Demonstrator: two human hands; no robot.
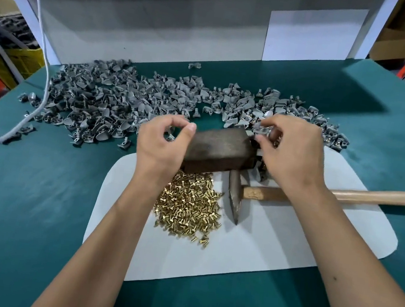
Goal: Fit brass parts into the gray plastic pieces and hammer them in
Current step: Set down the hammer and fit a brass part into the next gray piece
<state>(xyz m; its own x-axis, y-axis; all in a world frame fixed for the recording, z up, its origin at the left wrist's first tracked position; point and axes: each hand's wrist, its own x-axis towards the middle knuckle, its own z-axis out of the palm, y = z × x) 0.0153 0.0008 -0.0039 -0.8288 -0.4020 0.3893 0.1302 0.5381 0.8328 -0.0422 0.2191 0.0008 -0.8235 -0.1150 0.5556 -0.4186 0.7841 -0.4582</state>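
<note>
Brass parts (189,204): heaped on white mat (275,241), near edge of dark block (219,146); fitting step in hand.
R hand (293,150) pinched a gray plastic piece (261,133) at block's right end, w/ big gray pile (130,101) behind. L hand (164,140) had thumb & forefinger tips closed; contents too small to tell. Hammer (255,192) lay untouched on mat. Next, by judgement: seat brass in piece on block, then free a hand for hammer.

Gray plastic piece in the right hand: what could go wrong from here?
The right hand only pinches the gray plastic piece at its fingertips above the metal block, so it might slip. The hammer lies beside the loose brass parts; lifting it could scatter them. The left hand is close to the block, so a blow could strike it.
</note>
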